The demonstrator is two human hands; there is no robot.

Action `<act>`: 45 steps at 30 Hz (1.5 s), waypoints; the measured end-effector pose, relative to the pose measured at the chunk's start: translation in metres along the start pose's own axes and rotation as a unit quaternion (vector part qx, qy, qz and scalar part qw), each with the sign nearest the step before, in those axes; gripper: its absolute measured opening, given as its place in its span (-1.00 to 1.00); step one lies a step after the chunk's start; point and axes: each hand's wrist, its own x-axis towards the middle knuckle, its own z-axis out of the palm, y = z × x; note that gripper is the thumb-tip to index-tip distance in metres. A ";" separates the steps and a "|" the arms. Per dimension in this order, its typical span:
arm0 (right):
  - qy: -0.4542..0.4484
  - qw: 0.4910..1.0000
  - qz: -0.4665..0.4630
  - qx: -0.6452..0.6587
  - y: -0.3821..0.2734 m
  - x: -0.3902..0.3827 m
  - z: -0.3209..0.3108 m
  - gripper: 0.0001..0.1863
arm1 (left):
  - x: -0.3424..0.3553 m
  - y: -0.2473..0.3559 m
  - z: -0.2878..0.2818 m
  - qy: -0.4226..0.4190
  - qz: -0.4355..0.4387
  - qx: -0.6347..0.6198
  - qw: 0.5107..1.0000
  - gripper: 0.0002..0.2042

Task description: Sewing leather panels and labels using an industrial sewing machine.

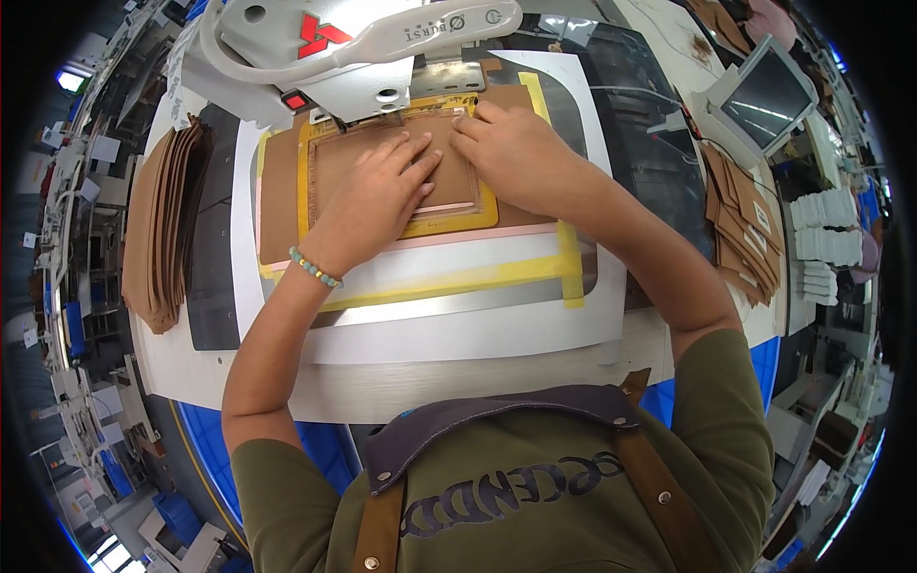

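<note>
My left hand (pixel 382 196) lies open, its fingers stretched flat on a brown fabric panel (pixel 282 196). A yellow rectangular template frame (pixel 449 227) rests on this panel, with a narrow clear inner border and a pink strip near its lower side. At the frame's upper right corner is my right hand (pixel 516 158), its fingers bent and pressed together. Whatever is under those fingertips is too small to make out. Just beyond the frame's top edge stands the white head of a sewing machine (pixel 353 81).
Yellow tape (pixel 570 258) borders the white sheet (pixel 573 329) under the work. Stacks of brown fabric pieces stand at left (pixel 162 229) and right (pixel 740 224). A screen (pixel 769 100) sits at the far right. A grey cable handle (pixel 435 33) crosses above the machine head.
</note>
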 end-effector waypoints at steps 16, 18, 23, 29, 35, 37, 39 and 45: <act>0.083 0.994 -0.052 0.053 -0.017 0.031 0.010 -0.57 | -0.015 -0.022 -0.014 0.039 -0.012 -0.028 0.999 -0.64; 0.081 0.993 -0.062 0.064 -0.018 0.028 0.002 -0.57 | -0.018 -0.026 -0.016 0.039 -0.017 -0.027 0.999 -0.64; 0.027 0.989 -0.030 0.142 -0.024 0.012 -0.029 -0.68 | -0.029 -0.036 -0.026 0.036 -0.027 -0.011 0.999 -0.62; -0.052 0.984 0.028 0.167 0.001 -0.020 -0.040 -0.61 | -0.061 -0.041 -0.053 0.031 -0.071 -0.038 0.996 -0.61; -0.006 0.974 -0.038 0.222 -0.014 0.000 -0.030 -0.57 | -0.095 -0.052 -0.071 0.025 -0.129 -0.118 0.984 -0.63; 0.016 0.972 -0.074 0.222 -0.033 0.017 -0.022 -0.56 | -0.101 -0.050 -0.068 0.026 -0.124 -0.127 0.984 -0.63; 0.040 0.968 -0.107 0.222 -0.048 0.025 -0.017 -0.55 | -0.100 -0.046 -0.065 0.000 -0.071 -0.159 0.985 -0.58; -0.005 0.978 -0.127 0.166 -0.056 0.021 -0.018 -0.55 | -0.085 -0.035 -0.054 -0.073 -0.016 -0.143 0.987 -0.49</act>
